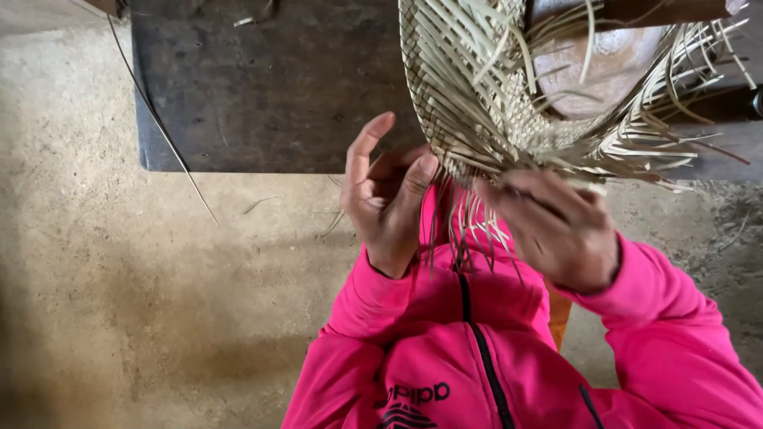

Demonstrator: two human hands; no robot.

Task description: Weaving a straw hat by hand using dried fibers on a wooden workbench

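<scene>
Item: woven straw piece (469, 87), pale, plaited in a diagonal pattern, unfinished; loose strands are fanned out from its lower and right edges. It is held at its lower edge, above both hands, and is draped over a rounded brown form (604, 67) partly seen through the strands.

Left hand (389, 195): positioned just left of the woven edge. The thumb and one fingertip are pressed against the plaited border; the forefinger is raised and curled, apart from the straw. The grip is partly spread, with contact made only at the border.

Right hand (556, 230): placed directly under the woven edge, back turned to the camera. Its fingers are curled in among the hanging strands; the grip is closed on a bundle of them, though the fingertips are blurred and hidden, so the exact pinch cannot be told.

Hanging strands (465, 234): thin dark-looking ends, let down between the two grips over the pink jacket (445, 342).

Surroundings: a dark wooden desk (270, 87) is seen beyond the left grip, behind the weaving. An earthen floor (119, 278) is spread below, with a long single straw (163, 131) lying well left of the left grip.
</scene>
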